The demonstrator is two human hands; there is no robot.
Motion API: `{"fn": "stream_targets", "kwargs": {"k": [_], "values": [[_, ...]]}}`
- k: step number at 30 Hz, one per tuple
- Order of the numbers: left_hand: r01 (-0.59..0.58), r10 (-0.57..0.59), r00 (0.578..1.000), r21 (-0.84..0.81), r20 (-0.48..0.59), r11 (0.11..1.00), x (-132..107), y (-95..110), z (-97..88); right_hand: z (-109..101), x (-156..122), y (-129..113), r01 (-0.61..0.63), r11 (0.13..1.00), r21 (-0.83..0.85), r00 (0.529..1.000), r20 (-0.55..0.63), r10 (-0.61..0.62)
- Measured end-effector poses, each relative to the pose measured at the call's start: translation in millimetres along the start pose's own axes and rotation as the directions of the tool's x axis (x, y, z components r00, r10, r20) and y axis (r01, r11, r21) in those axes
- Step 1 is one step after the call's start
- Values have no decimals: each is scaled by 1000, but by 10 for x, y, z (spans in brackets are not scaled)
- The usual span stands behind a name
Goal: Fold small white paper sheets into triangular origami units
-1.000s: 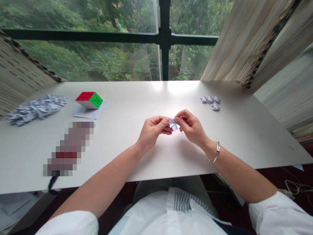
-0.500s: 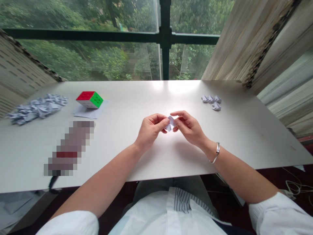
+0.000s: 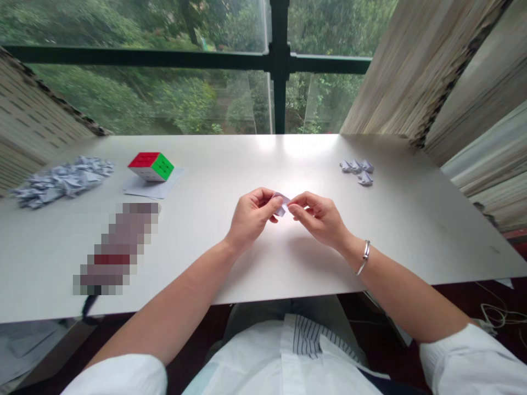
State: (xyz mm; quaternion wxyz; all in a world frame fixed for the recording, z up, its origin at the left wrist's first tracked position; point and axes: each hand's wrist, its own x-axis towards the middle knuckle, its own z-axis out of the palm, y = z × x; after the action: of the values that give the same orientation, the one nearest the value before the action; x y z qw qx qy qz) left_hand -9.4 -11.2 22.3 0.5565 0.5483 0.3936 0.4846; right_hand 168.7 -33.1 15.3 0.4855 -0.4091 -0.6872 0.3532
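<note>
Both hands meet over the middle of the white table (image 3: 263, 164). My left hand (image 3: 251, 219) pinches a small folded piece of white paper (image 3: 282, 204) between thumb and fingers. My right hand (image 3: 319, 218) pinches the same paper from the right side, its fingers curled; a silver bracelet sits on that wrist. The paper is held just above the tabletop and is mostly hidden by the fingertips.
A few small folded paper pieces (image 3: 357, 169) lie at the back right. A large heap of folded paper pieces (image 3: 61, 180) lies at the far left. A colour cube (image 3: 150, 167) stands on a paper sheet, back left. A pixelated object (image 3: 117, 247) lies front left.
Both hands have shifted slightly left and away from me with the paper. The paper shows less between the fingers now, pressed smaller.
</note>
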Motion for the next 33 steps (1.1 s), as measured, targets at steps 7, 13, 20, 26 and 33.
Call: {"fn": "stream_targets", "kwargs": {"k": [7, 13, 20, 26, 33], "values": [[29, -29, 1000, -38, -7, 999, -3, 23, 7, 1, 12, 34, -31, 998, 46, 999, -10, 31], [74, -75, 997, -76, -13, 994, 11, 24, -7, -5, 19, 33, -27, 999, 34, 999, -18, 28], [92, -92, 996, -51, -8, 994, 8, 22, -7, -16, 17, -12, 79, 992, -94, 996, -26, -82], [94, -93, 996, -59, 14, 994, 7, 46, -1, -13, 21, 8, -11, 1000, 2, 1000, -9, 11], [45, -46, 999, -41, -7, 998, 3, 47, 19, -31, 57, -50, -317, 891, 325, 949, 101, 300]]}}
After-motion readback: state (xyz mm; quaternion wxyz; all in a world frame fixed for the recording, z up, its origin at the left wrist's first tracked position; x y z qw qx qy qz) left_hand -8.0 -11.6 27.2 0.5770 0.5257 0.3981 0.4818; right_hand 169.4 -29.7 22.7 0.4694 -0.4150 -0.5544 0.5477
